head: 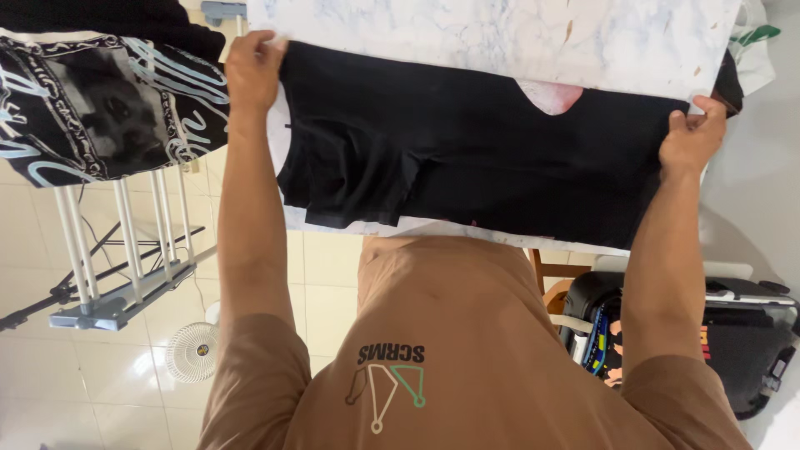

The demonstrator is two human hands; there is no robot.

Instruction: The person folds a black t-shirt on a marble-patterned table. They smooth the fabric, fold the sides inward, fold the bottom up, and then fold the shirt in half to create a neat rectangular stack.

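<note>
Head view: a black garment lies spread flat across the near part of a white marbled desk. The left hand pinches the garment's far left corner, fingers curled around the cloth. The right hand grips the right edge, thumb on top, fingers closed on the fabric. At far left, a black printed shirt hangs over a white drying rack. Below it, a small white fan stands on the tiled floor. At near right sits a black bag, its contents too dark to tell.
</note>
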